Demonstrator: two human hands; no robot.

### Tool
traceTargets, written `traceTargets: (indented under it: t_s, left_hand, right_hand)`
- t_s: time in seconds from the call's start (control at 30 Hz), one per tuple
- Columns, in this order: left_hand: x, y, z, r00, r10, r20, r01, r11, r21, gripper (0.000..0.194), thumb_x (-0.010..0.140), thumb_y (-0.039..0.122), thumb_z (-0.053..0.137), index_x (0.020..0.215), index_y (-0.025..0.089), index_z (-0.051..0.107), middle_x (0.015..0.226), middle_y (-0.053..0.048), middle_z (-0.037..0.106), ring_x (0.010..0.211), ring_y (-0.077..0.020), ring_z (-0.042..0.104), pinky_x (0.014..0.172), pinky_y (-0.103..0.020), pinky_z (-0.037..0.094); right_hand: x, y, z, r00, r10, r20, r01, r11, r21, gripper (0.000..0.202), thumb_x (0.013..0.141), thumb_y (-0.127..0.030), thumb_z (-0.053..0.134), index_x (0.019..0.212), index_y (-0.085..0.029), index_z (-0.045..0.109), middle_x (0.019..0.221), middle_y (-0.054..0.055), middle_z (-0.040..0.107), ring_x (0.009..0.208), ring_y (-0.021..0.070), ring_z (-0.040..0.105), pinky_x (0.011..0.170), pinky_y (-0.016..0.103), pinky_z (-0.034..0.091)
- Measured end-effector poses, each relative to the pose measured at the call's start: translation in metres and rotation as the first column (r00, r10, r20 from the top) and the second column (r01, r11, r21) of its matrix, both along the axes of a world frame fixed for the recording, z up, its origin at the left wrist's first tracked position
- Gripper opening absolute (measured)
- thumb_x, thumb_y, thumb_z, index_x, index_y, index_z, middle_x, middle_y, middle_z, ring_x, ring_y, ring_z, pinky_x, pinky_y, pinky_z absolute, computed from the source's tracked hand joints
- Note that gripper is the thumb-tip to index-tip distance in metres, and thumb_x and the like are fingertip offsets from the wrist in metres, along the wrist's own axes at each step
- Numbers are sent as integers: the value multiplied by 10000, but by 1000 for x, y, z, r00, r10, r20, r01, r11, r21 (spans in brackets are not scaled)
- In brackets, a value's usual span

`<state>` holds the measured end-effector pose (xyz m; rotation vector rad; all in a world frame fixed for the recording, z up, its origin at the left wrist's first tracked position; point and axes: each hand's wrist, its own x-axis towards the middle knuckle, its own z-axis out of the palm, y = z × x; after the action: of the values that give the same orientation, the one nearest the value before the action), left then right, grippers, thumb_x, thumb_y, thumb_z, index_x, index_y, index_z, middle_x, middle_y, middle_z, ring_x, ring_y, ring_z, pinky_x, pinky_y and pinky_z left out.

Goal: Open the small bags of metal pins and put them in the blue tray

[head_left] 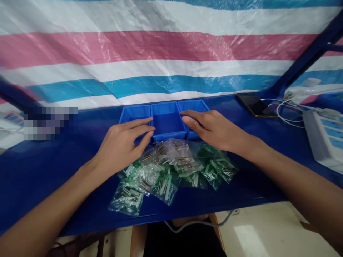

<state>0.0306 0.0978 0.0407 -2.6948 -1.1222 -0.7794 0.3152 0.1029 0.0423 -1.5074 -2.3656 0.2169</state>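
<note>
Three blue plastic bins stand side by side: the left bin (135, 110), the middle bin (169, 136) and the right bin (195, 104). My left hand (124, 141) is over the front of the left bin, its fingers reaching to the middle bin's left rim. My right hand (214, 126) lies over the right bin, with fingertips at the middle bin's right side. Both hands have fingers stretched out and hold nothing. In front of the bins is a pile of small clear plastic bags (164, 185) with screws and pale plastic pieces like wall plugs.
The bins and bags rest on a dark blue table (88, 200). To the right are a phone (255, 104), white cables (281, 110) and a power strip (325, 135). A striped plastic sheet (171, 46) hangs behind. A grey cable (198, 223) loops below the front edge.
</note>
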Motion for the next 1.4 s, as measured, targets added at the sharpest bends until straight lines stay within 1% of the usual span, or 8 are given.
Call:
traceTargets:
  t_s: [0.23, 0.47, 0.67, 0.87, 0.97, 1.1, 1.23, 1.4]
  left_hand:
    - [-2, 5, -4, 999, -43, -18, 44, 998, 53, 377, 1116, 361, 493, 1191, 185, 818, 1278, -103, 799, 1105, -304, 814, 956, -504, 703]
    - [0, 5, -2, 997, -66, -45, 68, 996, 54, 410, 1126, 400, 495, 1227, 165, 815, 1341, -130, 766, 1196, -336, 780, 1030, -526, 671]
    - [-2, 5, -3, 995, -77, -64, 81, 995, 63, 414, 1129, 385, 488, 1206, 155, 823, 1321, -133, 773, 1168, -333, 791, 1013, -508, 679]
    - [-3, 5, -3, 997, -63, -42, 63, 998, 7, 418, 1127, 424, 489, 1220, 192, 825, 1352, -124, 761, 1160, -315, 795, 1055, -502, 661]
    - [-3, 4, -2, 997, -68, -46, 69, 998, 3, 416, 1125, 437, 494, 1220, 203, 825, 1376, -124, 747, 1196, -315, 781, 1062, -498, 659]
    - [-4, 3, -1, 998, -62, -20, 62, 998, -30, 395, 1113, 439, 527, 1244, 198, 812, 1461, -122, 688, 1284, -313, 739, 1126, -501, 622]
    - [-5, 5, -1, 998, -54, -24, 51, 995, -88, 374, 1106, 458, 531, 1257, 255, 806, 1457, -79, 695, 1305, -299, 727, 1138, -491, 617]
    - [-4, 6, -1, 998, -53, 18, 55, 994, -93, 329, 1088, 445, 566, 1212, 271, 817, 1428, -66, 717, 1296, -303, 733, 1119, -498, 629]
  right_hand:
    - [-1, -5, 4, 996, 14, -87, -13, 1000, 15, 574, 1154, -588, 345, 1472, -235, 668, 724, 10, 694, 720, 242, 702, 730, 349, 430]
    - [0, -6, -1, 983, 49, -179, -32, 995, 95, 505, 1121, -570, 425, 1295, -243, 768, 1010, 96, 818, 914, 311, 773, 765, 412, 534]
    - [-1, -6, -3, 993, 33, -117, -19, 993, 120, 511, 1125, -558, 428, 1338, -224, 752, 870, 75, 815, 767, 274, 761, 685, 382, 505]
    - [-1, -6, -7, 992, 44, -121, -18, 978, 208, 437, 1124, -499, 468, 1250, -220, 782, 1060, 102, 833, 885, 285, 781, 701, 378, 541]
    - [-4, -9, -8, 979, 107, -175, -35, 927, 374, 356, 1108, -395, 518, 1166, -190, 804, 1256, 137, 800, 891, 263, 779, 678, 375, 577]
    - [-9, -17, -2, 908, 365, -205, -193, 800, 567, 226, 1062, -221, 588, 1048, -160, 805, 1141, 136, 804, 892, 238, 768, 736, 381, 606]
    - [-13, -24, 1, 759, 649, -56, -533, 669, 518, 219, 1019, -211, 671, 1204, -161, 778, 1211, 122, 815, 1077, 258, 735, 918, 434, 610]
    - [-16, -25, -6, 773, 634, 25, -576, 686, 445, 318, 1023, -165, 626, 1312, -167, 759, 1153, 85, 844, 1155, 294, 706, 922, 472, 582]
